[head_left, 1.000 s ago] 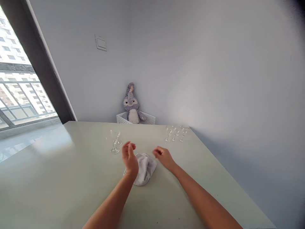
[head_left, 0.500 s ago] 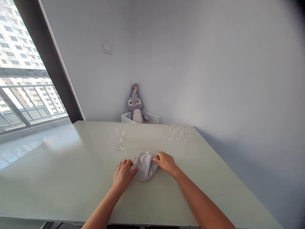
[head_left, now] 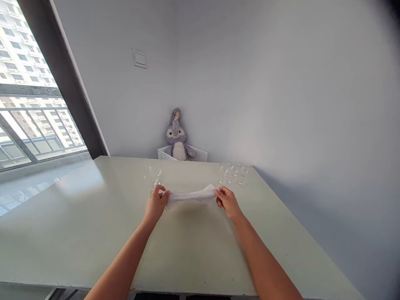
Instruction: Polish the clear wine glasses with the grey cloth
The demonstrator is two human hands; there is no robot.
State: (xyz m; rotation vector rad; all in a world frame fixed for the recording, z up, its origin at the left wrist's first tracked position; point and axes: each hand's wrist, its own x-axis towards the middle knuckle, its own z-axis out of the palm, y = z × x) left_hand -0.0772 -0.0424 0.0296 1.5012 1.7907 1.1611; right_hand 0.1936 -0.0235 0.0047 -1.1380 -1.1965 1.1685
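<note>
A thin white cloth is stretched out between my two hands, raised off the table. My left hand pinches its left end, and my right hand grips the right end between thumb and fingers. Just beyond my left hand stand clear stemmed glasses, partly hidden by that hand. Farther back on the right, three more stemmed glasses stand close together.
The pale table spreads out under both arms, with walls behind and to the right. At its far edge a grey plush toy sits in a white perforated basket. A window is on the left.
The cloth has been lifted off the table and pulled taut. My hands have moved farther apart, each holding one end.
</note>
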